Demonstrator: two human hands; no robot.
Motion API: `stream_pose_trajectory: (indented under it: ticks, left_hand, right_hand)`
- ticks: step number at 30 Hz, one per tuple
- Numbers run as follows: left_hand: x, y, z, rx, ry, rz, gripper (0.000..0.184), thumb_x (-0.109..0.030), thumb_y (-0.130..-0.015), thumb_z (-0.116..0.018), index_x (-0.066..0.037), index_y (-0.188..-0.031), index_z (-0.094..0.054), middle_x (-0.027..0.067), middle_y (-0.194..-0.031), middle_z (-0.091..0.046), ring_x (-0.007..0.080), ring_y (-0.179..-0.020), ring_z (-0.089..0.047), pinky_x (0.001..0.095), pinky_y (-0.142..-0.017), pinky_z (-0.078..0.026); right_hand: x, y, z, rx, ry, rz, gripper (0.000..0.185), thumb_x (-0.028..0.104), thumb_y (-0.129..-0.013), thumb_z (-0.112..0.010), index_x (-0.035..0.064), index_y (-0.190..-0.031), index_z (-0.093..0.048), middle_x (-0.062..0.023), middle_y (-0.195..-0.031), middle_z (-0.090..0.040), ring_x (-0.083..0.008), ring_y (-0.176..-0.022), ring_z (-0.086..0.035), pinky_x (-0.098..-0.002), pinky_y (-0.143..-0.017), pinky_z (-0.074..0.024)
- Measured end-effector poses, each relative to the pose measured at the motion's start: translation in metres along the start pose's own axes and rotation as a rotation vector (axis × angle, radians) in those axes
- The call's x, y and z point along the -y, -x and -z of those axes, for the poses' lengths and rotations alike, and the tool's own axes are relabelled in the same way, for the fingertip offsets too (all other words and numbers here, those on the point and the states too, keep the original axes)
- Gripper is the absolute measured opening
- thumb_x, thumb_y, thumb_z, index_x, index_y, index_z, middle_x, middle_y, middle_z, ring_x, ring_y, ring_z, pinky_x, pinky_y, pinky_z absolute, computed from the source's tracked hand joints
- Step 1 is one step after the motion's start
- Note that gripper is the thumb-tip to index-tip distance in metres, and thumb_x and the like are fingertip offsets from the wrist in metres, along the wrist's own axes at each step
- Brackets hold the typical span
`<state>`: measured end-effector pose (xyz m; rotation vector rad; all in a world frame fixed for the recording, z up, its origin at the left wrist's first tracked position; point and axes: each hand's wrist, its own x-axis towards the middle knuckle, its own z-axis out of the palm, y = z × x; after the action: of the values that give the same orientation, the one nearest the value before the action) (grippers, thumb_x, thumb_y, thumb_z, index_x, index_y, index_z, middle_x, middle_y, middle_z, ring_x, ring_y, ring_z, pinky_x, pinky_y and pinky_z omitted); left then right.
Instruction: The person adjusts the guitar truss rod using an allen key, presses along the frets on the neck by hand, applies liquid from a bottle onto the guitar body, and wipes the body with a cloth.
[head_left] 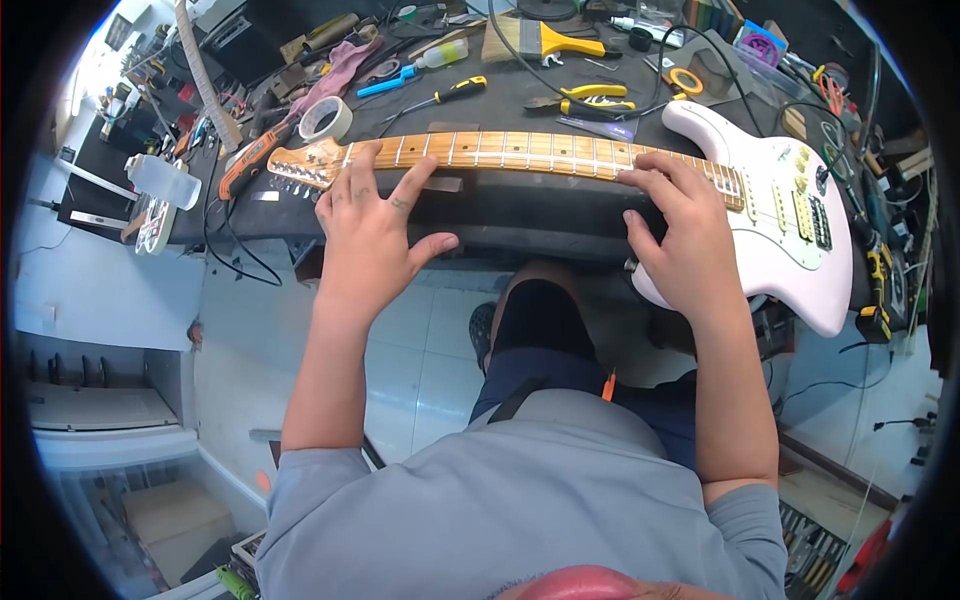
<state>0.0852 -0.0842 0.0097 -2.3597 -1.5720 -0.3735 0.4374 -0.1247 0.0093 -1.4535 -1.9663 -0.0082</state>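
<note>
A white electric guitar (800, 240) lies face up on the dark workbench, with its headstock (305, 165) to the left and its body to the right. Spread fingers of my left hand (365, 225) touch the maple neck (520, 150) close to the headstock, the thumb held out to the side. My right hand (690, 235) rests its fingertips on the strings at the upper frets, near the body, with its thumb apart. Neither hand grasps anything. The pickups and bridge (810, 215) show to the right of my right hand.
Behind the neck lie a masking tape roll (326, 119), a screwdriver (445, 97), pliers (595, 97) and a wide paintbrush (550, 42). An orange-handled tool (252, 160) and a plastic bottle (165, 182) are left of the headstock. A yellow-black power tool (875, 300) stands at right.
</note>
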Motion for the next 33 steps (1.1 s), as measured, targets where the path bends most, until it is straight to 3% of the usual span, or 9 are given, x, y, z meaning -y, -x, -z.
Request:
stream_pose_trajectory:
  ticks: [16, 20, 22, 25, 28, 29, 33]
  left_hand:
    - [0.001, -0.002, -0.001, -0.029, 0.032, -0.004, 0.094, -0.057, -0.083, -0.091, -0.034, -0.166, -0.055, 0.0221, -0.17, -0.038, 0.0466, -0.153, -0.044, 0.0618, -0.12, -0.037]
    - [-0.002, -0.003, 0.003, 0.056, 0.018, 0.019, 0.094, -0.057, -0.085, -0.09, -0.034, -0.168, -0.052, 0.0261, -0.169, -0.043, 0.0475, -0.155, -0.042, 0.062, -0.121, -0.035]
    - [-0.003, -0.001, -0.006, 0.035, 0.072, 0.031, 0.094, -0.053, -0.086, -0.091, -0.033, -0.169, -0.05, 0.027, -0.17, -0.043, 0.0487, -0.156, -0.041, 0.0628, -0.124, -0.032]
    - [0.017, 0.003, -0.047, -0.235, 0.146, 0.009, 0.087, -0.047, -0.093, -0.089, -0.023, -0.167, -0.051, 0.0264, -0.172, -0.041, 0.0477, -0.159, -0.037, 0.0622, -0.128, -0.029]
    - [0.038, 0.003, -0.087, -0.547, 0.268, 0.088, 0.075, -0.04, -0.101, -0.084, -0.007, -0.161, -0.053, 0.0245, -0.173, -0.04, 0.0454, -0.162, -0.034, 0.0616, -0.13, -0.027]
    - [0.039, 0.004, -0.095, -0.584, 0.255, 0.103, 0.073, -0.033, -0.105, -0.079, -0.002, -0.162, -0.047, 0.0238, -0.175, -0.033, 0.0444, -0.164, -0.029, 0.0611, -0.132, -0.026]
    - [0.033, -0.001, -0.121, -0.76, 0.18, 0.016, 0.077, -0.028, -0.106, -0.073, -0.003, -0.166, -0.032, 0.0245, -0.176, -0.022, 0.0443, -0.167, -0.021, 0.0602, -0.134, -0.024]
  right_hand:
    - [-0.001, 0.0, 0.0, 0.0, -0.006, 0.006, 0.035, 0.008, -0.088, -0.082, 0.0071, -0.123, -0.079, -0.014, -0.136, -0.072, -0.0386, -0.131, -0.066, -0.051, -0.115, -0.0497]
    - [-0.011, 0.002, 0.003, -0.001, -0.07, 0.021, 0.035, 0.011, -0.088, -0.083, 0.0064, -0.122, -0.079, -0.0152, -0.135, -0.072, -0.0395, -0.131, -0.066, -0.0513, -0.114, -0.051]
    - [-0.026, 0.003, 0.021, 0.035, -0.08, 0.123, 0.031, 0.006, -0.086, -0.086, 0.0035, -0.116, -0.078, -0.0157, -0.135, -0.073, -0.0395, -0.127, -0.068, -0.0484, -0.11, -0.0544]
    - [-0.064, 0.014, 0.057, -0.023, 0.009, -0.001, 0.024, 0.011, -0.085, -0.09, 0.0022, -0.1, -0.073, -0.0135, -0.12, -0.074, -0.0369, -0.116, -0.069, -0.0465, -0.103, -0.0553]
    - [-0.122, 0.032, 0.101, -0.128, 0.21, -0.167, 0.036, 0.016, -0.079, -0.097, 0.0016, -0.088, -0.066, -0.0116, -0.096, -0.07, -0.0317, -0.101, -0.067, -0.0434, -0.091, -0.0536]
    - [-0.134, 0.035, 0.116, -0.088, 0.181, -0.217, 0.038, 0.017, -0.078, -0.098, 0.0016, -0.086, -0.064, -0.0113, -0.094, -0.069, -0.0311, -0.098, -0.066, -0.043, -0.089, -0.053]
    - [-0.16, 0.033, 0.141, 0.08, 0.17, -0.268, 0.046, 0.021, -0.073, -0.101, 0.0012, -0.082, -0.061, -0.0104, -0.088, -0.063, -0.029, -0.088, -0.06, -0.0423, -0.08, -0.0504]
